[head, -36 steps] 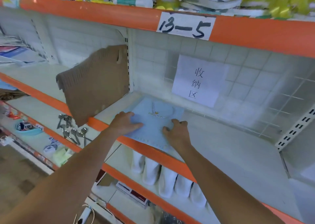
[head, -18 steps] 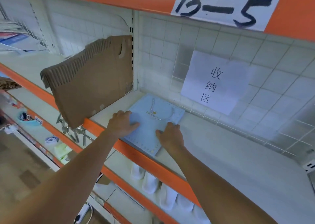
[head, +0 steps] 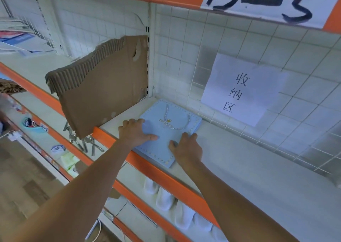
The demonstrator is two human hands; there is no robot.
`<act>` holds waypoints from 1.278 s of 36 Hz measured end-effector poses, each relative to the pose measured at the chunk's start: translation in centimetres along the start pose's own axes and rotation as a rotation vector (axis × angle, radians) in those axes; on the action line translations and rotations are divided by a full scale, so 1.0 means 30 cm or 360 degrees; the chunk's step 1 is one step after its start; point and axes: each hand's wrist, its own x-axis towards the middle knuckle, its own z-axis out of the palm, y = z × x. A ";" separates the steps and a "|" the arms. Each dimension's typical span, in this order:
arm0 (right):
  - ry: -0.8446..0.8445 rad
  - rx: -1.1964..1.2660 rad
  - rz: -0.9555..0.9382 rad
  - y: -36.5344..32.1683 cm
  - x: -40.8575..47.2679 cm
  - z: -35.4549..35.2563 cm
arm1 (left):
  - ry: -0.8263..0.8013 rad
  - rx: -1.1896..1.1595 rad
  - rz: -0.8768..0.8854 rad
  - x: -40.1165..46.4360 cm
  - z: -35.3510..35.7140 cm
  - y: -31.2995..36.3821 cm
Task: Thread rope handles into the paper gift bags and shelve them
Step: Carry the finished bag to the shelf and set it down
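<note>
Both hands (head: 160, 140) on bag (head: 166, 131) (shelved)

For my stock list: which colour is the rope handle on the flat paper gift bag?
White or silvery twisted rope handle, on the light blue gift bag; head view.

Gift bag (head: 166, 131) flat on shelf (head: 239, 158), in its left back corner, rope handle (head: 175, 120) on top. Left hand (head: 134, 133) on bag's 9 o'clock edge, right hand (head: 186, 147) at 4 o'clock. Cardboard sheet (head: 99, 87) upright at 10 o'clock. Paper sign (head: 238, 90) on back grid, 2 o'clock.
</note>
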 end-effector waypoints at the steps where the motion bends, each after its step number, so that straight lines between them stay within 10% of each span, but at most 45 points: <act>1: -0.0006 -0.0012 -0.0006 -0.001 -0.001 0.002 | -0.0022 0.0036 0.0002 -0.002 0.000 0.006; 15: -0.0073 0.0110 -0.0146 0.143 -0.116 -0.198 | 0.0015 0.0397 0.0077 -0.168 -0.009 0.207; 25: 0.0181 -0.0250 0.0194 0.465 -0.446 -0.308 | 0.0237 0.0342 0.0795 -0.433 0.096 0.541; 46: 0.0543 -0.0227 0.1337 1.072 -2.052 -0.243 | 0.0005 0.0055 0.2184 -1.870 0.435 1.017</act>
